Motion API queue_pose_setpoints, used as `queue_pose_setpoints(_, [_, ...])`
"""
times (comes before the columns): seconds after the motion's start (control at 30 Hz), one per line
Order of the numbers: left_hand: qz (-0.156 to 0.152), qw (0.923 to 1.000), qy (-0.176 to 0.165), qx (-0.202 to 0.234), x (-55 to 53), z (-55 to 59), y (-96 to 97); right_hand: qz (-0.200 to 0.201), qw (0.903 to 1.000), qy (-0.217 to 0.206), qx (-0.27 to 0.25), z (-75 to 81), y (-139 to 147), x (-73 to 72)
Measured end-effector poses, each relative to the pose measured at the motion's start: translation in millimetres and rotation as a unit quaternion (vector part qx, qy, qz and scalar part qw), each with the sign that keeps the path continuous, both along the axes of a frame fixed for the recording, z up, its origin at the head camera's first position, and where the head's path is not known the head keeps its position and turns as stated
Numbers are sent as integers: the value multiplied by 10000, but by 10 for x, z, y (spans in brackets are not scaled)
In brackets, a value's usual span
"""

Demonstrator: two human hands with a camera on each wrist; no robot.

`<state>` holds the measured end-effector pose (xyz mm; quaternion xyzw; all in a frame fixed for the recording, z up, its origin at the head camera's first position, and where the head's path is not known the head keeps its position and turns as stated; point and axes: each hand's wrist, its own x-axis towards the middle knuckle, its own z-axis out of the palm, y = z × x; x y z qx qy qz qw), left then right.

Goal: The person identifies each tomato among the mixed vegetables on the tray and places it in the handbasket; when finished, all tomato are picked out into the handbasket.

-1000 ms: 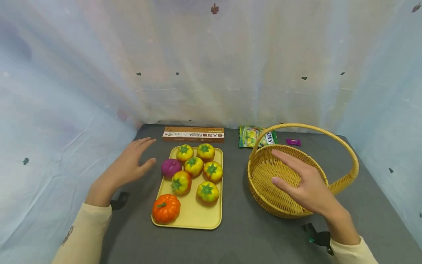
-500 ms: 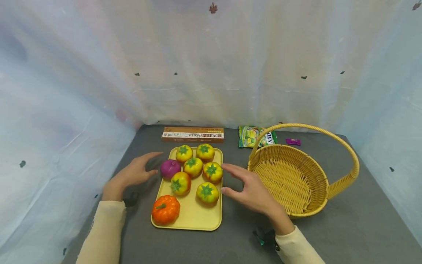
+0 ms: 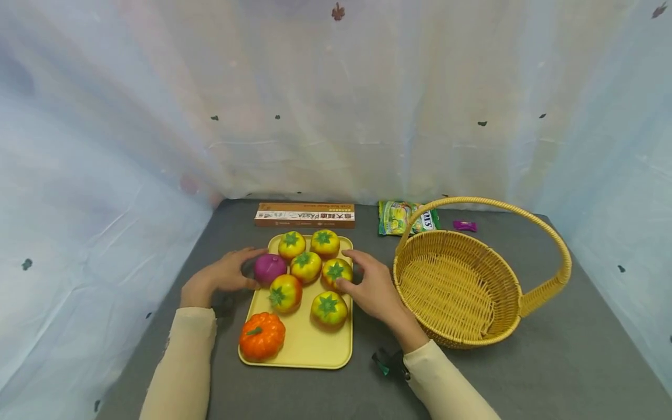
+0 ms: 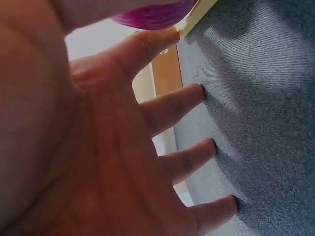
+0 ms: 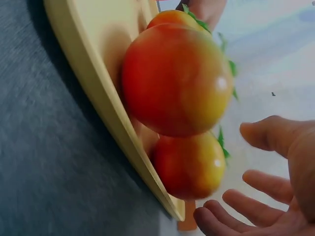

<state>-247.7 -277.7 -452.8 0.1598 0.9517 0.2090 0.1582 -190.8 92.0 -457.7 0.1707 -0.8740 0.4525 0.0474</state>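
My left hand (image 3: 226, 275) is at the left edge of the yellow tray (image 3: 310, 350), thumb and fingers spread about a purple onion (image 3: 270, 268). In the left wrist view its fingers (image 4: 172, 108) stretch down to the grey cloth, and part of the onion (image 4: 157, 15) shows above. My right hand (image 3: 375, 290) reaches over the tray's right edge, thumb and index finger on either side of a yellow-red tomato (image 3: 333, 272). The right wrist view shows that hand (image 5: 275, 196) with loosely bent fingers, apart from the tomatoes (image 5: 177, 81). More tomatoes (image 3: 329, 309) and an orange pumpkin (image 3: 262, 336) lie on the tray.
Right of the tray stands a wicker basket (image 3: 451, 326) with a tall handle (image 3: 483, 201). Behind are a pasta box (image 3: 304, 216), a green snack bag (image 3: 396, 219) and a small purple packet (image 3: 465, 226). Pale curtains (image 3: 336, 116) enclose the table.
My right hand has moved left from over the basket to the tray's right side. My left hand has come down and right to the onion. The objects stay in place.
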Motion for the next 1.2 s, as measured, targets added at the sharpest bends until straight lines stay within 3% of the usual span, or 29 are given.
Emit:
queue_pose_setpoints(0.37, [-119, 9996, -149, -192, -18, 26, 14, 179, 9998, -53, -33, -217, -64, -62])
queue_pose_setpoints(0.63, [-51, 9993, -308, -228, -13, 32, 22, 288, 9992, -217, 197, -210, -53, -81])
queue_pose_setpoints(0.77, [15, 9993, -321, -193, -17, 28, 29, 227, 9993, -183, 233, -92, -42, -58])
queue_pose_setpoints(0.9, [61, 9991, -368, -178, -20, 44, 30, 311, 9994, -24, 125, 132, -14, 5])
queue_pose_setpoints(1.07, [118, 9987, -441, -244, -30, 64, 29, 673, 9976, 148, -29, 457, 135, 150])
queue_pose_setpoints(1.2, [121, 9984, -475, -294, -31, 81, 29, 1034, 9939, 224, -300, 637, 417, 287])
